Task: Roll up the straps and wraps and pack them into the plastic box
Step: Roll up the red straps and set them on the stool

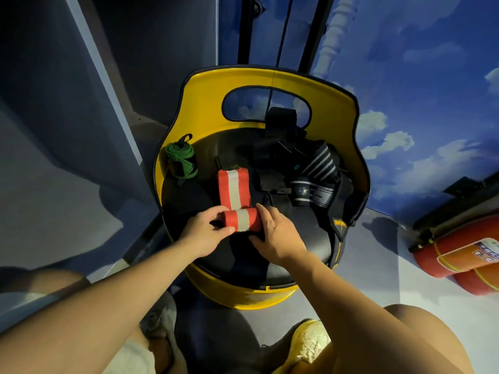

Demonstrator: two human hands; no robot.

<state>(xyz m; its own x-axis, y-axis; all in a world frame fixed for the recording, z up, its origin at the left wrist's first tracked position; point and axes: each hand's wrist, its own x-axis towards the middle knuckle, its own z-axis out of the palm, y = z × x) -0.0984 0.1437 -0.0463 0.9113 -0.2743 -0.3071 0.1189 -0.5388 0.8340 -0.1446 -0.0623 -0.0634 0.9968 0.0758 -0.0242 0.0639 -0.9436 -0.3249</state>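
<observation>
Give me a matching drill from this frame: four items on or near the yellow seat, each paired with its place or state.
Things:
1. orange wrap
2. green wrap
3. striped black wrap
4. fire extinguisher

Places or states:
A. lying on the floor, right of the seat
B. fully rolled, at the seat's left edge
C. partly rolled, between the two hands
D. in the dark pile at the back right of the seat

Pairs: 1-C, 2-B, 3-D, 4-A

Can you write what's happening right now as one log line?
step: rolling | item: orange wrap with grey stripe, partly rolled | left hand: grips roll | right hand: touches roll | done: green rolled wrap
</observation>
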